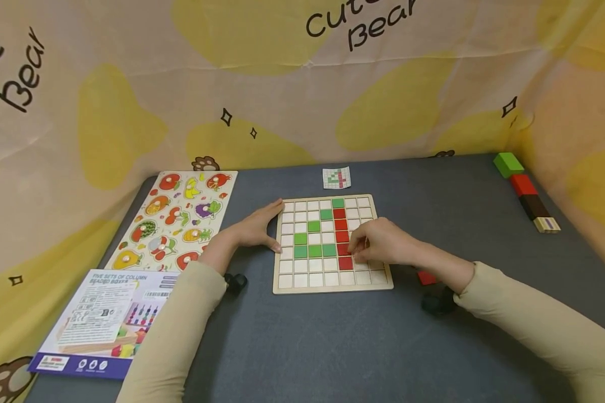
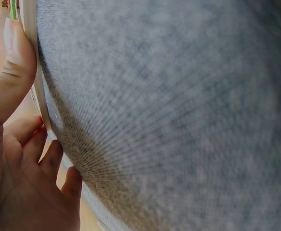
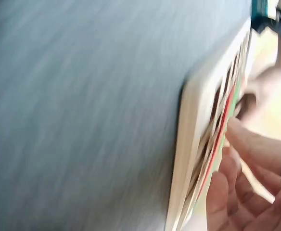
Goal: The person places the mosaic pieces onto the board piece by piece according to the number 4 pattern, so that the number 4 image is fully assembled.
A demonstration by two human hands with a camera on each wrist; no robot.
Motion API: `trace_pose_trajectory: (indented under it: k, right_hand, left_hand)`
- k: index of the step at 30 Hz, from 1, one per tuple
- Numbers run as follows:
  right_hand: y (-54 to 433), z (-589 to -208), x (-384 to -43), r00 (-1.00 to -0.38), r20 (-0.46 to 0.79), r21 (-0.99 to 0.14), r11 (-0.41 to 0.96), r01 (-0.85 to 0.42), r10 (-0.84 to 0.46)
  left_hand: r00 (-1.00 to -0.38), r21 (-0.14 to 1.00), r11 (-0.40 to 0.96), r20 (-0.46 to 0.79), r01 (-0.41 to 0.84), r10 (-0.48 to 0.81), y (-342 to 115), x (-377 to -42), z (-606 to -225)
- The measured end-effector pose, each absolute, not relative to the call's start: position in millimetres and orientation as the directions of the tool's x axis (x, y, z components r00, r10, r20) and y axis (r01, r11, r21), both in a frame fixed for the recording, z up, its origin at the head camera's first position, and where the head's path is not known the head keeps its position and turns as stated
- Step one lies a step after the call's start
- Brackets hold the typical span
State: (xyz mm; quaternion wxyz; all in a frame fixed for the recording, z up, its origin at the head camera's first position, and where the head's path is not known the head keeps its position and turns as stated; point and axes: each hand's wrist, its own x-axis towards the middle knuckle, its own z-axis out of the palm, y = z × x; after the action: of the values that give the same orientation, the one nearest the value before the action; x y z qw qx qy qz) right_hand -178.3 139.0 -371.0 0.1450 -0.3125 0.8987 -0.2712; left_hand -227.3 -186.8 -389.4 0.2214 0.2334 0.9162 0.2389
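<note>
A wooden grid board (image 1: 333, 291) with white squares lies in the middle of the table. Green tiles (image 1: 315, 251) form a stepped shape on it, beside a column of red tiles (image 1: 340, 224). My left hand (image 1: 256, 226) rests at the board's left edge, thumb and fingers spread; the left wrist view shows the thumb (image 2: 20, 53) against that edge. Over the board's right half, my right hand (image 1: 383, 240) has its fingertips bent down by the lower red tiles. No piece shows between its fingers in the right wrist view, where they look loosely bent (image 3: 241, 187).
A small pattern card (image 1: 336, 178) lies behind the board. A loose red tile (image 1: 426, 277) is under the right forearm. At left are a fruit puzzle board (image 1: 171, 232) and a printed box (image 1: 106, 322). A row of colored blocks (image 1: 523, 186) stands at far right.
</note>
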Motion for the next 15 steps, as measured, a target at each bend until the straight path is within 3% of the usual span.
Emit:
trace_pose_trajectory:
  k: [6,11,15]
  right_hand:
    - [193.4,-364.0,-197.0,-0.719,-0.183,-0.636,0.638,-0.433,-0.67]
    - [232.9,-362.2,-208.5,-0.622,-0.331,-0.681,0.636,-0.362,-0.709]
    - [247.3,-367.0,-209.5,-0.554,-0.371,-0.709,0.613,-0.349,-0.745]
  left_hand:
    - [-0.789,0.532,0.776,-0.288,0.339,0.542,-186.5,-228.4,-390.9]
    - [-0.789,0.534,0.774,-0.286,0.34,0.543,-187.3,-229.4,-391.7]
    - [-0.789,0.538,0.774,-0.29,0.333,0.541,-187.2,-228.8,-392.2]
